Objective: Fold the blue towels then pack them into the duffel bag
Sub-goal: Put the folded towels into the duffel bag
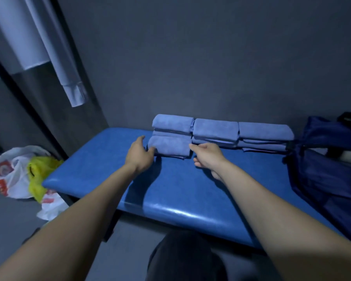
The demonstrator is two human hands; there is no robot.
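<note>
— What is laid out in the scene?

— A blue padded counter [170, 191] is seen from above, set against a dark grey wall [211, 57]. Along its far edge, folded blue towels [215, 128] are lined up in a row of stacks, each touching the next. The near-left towel [169, 146] lies just in front of the leftmost stack. A dark blue duffel bag [324, 159] is placed at the right end of the counter, just beside the rightmost towels.

— And the hands?

— Two bare arms are stretched forward from the near edge. The left hand [139, 157] is placed at the left end of the near-left towel, fingertips touching its edge, thumb raised; the grip is released, nothing clasped. The right hand [206, 157] is held at the towel's right end, one finger extended to its corner, the others loosely curled; nothing is grasped by it either.

— What else is visible?

— On the floor [12, 220] to the left, a white plastic bag [10, 171] and a yellow plastic bag [38, 171] are heaped together. A pale garment [55, 57] is hung at the upper left. A dark-clothed knee [184, 258] is seen at the near edge.
</note>
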